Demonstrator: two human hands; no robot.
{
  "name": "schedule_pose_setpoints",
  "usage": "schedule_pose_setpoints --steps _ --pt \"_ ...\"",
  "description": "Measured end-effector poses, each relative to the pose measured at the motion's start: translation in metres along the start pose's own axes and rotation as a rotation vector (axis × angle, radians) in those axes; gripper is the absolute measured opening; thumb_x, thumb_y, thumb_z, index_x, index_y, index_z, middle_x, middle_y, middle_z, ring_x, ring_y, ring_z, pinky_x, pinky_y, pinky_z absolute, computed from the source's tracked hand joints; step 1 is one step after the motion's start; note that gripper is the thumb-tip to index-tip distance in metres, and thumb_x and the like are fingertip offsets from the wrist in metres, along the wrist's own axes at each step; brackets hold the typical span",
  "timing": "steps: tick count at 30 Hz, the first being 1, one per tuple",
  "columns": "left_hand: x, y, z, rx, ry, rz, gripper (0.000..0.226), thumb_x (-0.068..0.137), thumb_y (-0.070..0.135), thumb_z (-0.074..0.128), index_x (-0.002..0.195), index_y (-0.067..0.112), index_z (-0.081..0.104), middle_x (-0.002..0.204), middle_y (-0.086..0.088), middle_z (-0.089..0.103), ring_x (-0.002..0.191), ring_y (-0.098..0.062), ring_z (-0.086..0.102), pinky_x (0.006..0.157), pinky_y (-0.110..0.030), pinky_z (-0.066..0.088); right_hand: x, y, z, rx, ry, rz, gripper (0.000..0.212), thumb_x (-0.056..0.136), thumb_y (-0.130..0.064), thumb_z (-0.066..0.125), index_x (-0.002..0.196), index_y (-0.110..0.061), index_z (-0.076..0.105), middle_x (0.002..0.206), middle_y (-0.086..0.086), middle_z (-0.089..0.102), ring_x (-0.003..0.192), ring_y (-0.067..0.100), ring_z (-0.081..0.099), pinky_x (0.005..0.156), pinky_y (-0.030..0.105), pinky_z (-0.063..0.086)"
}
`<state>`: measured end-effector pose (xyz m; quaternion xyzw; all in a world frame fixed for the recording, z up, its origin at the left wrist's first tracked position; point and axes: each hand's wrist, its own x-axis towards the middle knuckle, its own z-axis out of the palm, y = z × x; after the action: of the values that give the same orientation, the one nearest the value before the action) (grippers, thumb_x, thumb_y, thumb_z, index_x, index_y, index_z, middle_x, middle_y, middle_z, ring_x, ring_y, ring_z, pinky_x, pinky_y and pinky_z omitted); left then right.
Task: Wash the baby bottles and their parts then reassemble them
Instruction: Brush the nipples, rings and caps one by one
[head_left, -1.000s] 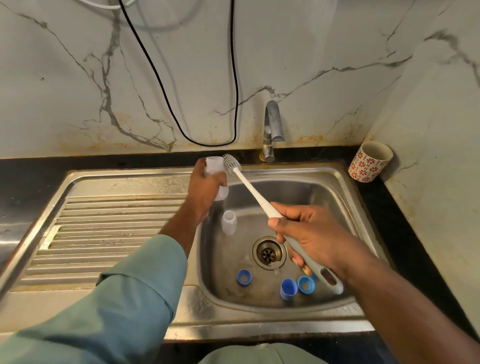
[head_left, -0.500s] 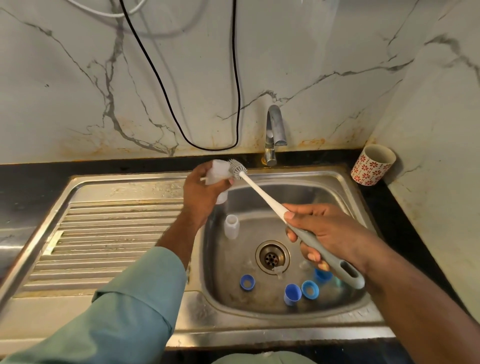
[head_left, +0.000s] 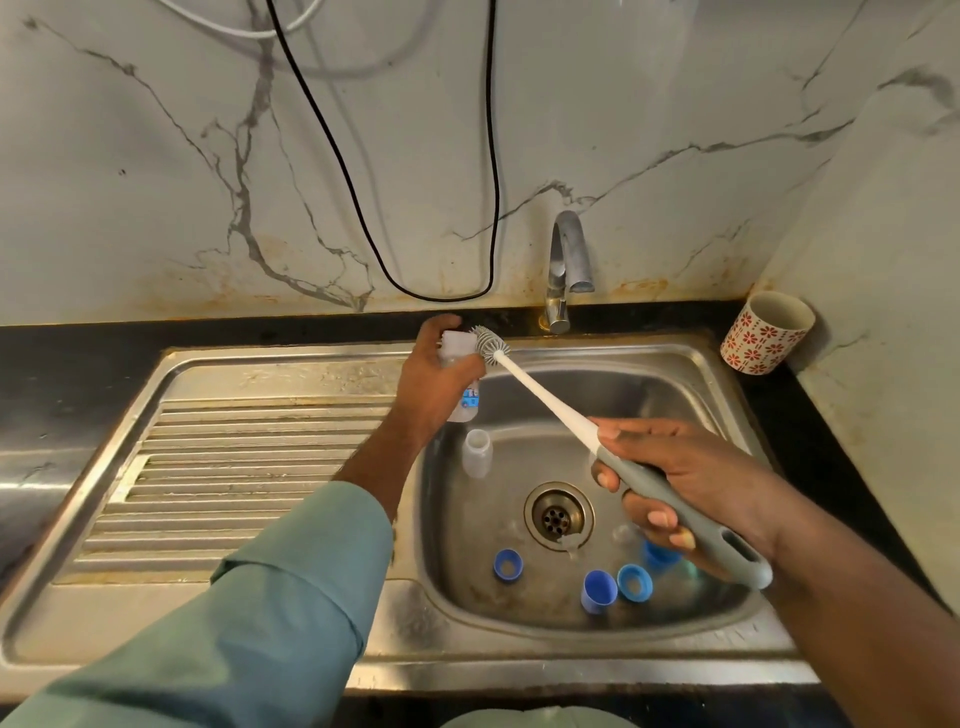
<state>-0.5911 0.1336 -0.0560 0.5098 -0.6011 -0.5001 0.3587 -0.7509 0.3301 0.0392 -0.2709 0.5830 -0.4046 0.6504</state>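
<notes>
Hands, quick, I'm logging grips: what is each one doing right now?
Left hand: grips a baby bottle over the sink.
Right hand: grips the bottle brush by its handle.

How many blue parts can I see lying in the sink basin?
4. One blue ring left of the drain, a cap and ring at front, one partly under the right hand; more may be hidden.

brush head (head_left: 490, 343) now at bottle (head_left: 460, 364) mouth
</notes>
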Motion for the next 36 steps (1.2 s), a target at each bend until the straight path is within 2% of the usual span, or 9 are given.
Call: schedule_pose_setpoints --steps 3,7,14,19,22,26,28,31,36 --pt "-0.002 -0.002 -0.002 -0.028 -0.045 -0.020 0.057 0.088 0.019 0.071 0.136 0.031 0.041 0.112 -0.002 0.056 0.094 -0.019 0.062 0.076 -0.032 0.057 -0.008 0.002 -0.007 -0.038 -0.030 0.016 0.031 0.092 -0.027 0.053 0.081 0.000 0.061 0.049 0.007 0.050 0.031 0.011 0.040 0.031 0.019 0.036" --pt "-0.006 -0.002 0.000 -0.105 -0.163 -0.025 0.053 0.090 0.009 0.067 0.133 0.030 0.044 0.110 0.000 0.057 0.090 -0.021 0.064 0.065 -0.027 0.058 -0.007 0.005 -0.012 0.047 -0.044 0.025 0.031 0.081 -0.032 0.058 0.083 0.000 0.056 0.053 0.008 0.049 0.031 0.009 0.039 0.031 0.017 0.033" --pt "-0.005 0.004 0.003 -0.147 -0.154 -0.114 0.047 0.093 0.020 0.065 0.130 0.020 0.036 0.110 -0.004 0.056 0.093 -0.025 0.066 0.076 -0.039 0.062 -0.005 -0.002 -0.015 0.097 -0.033 0.022 0.026 0.097 -0.023 0.047 0.086 -0.001 0.056 0.053 0.005 0.052 0.031 0.007 0.038 0.030 0.016 0.032" --pt "-0.006 -0.006 0.000 -0.289 0.059 -0.077 0.044 0.085 0.024 0.076 0.121 0.013 0.052 0.109 -0.006 0.066 0.095 -0.024 0.069 0.067 -0.029 0.059 -0.003 0.002 -0.012 0.084 -0.033 0.041 0.024 0.098 -0.022 0.047 0.089 -0.003 0.058 0.054 0.005 0.054 0.031 0.009 0.039 0.029 0.018 0.033" --pt "-0.013 -0.012 0.007 -0.406 0.084 -0.087 0.036 0.085 0.022 0.076 0.118 0.013 0.064 0.109 -0.007 0.071 0.096 -0.023 0.070 0.071 -0.032 0.058 0.005 0.002 -0.009 0.084 -0.013 0.021 0.022 0.099 -0.023 0.047 0.093 -0.004 0.059 0.057 0.005 0.055 0.033 0.008 0.038 0.031 0.017 0.033" --pt "-0.015 -0.003 0.012 -0.530 0.142 -0.246 0.011 0.096 0.031 0.061 0.103 0.024 0.066 0.098 -0.005 0.070 0.091 -0.023 0.066 0.077 -0.045 0.060 0.005 0.000 -0.004 0.088 -0.023 0.020 0.021 0.099 -0.022 0.048 0.093 -0.005 0.060 0.058 0.006 0.054 0.032 0.009 0.038 0.030 0.018 0.033" --pt "-0.013 0.003 0.012 -0.484 0.160 -0.258 0.012 0.100 0.034 0.054 0.098 0.025 0.062 0.094 -0.006 0.064 0.088 -0.023 0.063 0.070 -0.043 0.060 0.003 -0.002 -0.003 0.094 -0.024 0.027 0.024 0.100 -0.020 0.045 0.087 -0.006 0.059 0.051 0.004 0.052 0.030 0.008 0.038 0.030 0.017 0.032" --pt "-0.009 0.006 0.014 -0.414 0.168 -0.180 0.013 0.100 0.032 0.053 0.107 0.022 0.057 0.098 -0.005 0.060 0.087 -0.021 0.061 0.057 -0.035 0.059 -0.001 -0.007 -0.001 0.097 -0.008 0.023 0.024 0.101 -0.021 0.043 0.086 -0.008 0.057 0.047 0.002 0.051 0.030 0.008 0.037 0.030 0.017 0.032" --pt "-0.002 0.004 0.012 -0.306 0.186 -0.039 0.021 0.096 0.027 0.062 0.111 0.013 0.057 0.095 -0.001 0.062 0.086 -0.019 0.063 0.061 -0.033 0.056 -0.006 -0.009 -0.003 0.103 0.009 0.034 0.024 0.101 -0.020 0.043 0.086 -0.007 0.056 0.044 0.002 0.051 0.028 0.008 0.037 0.029 0.017 0.031"
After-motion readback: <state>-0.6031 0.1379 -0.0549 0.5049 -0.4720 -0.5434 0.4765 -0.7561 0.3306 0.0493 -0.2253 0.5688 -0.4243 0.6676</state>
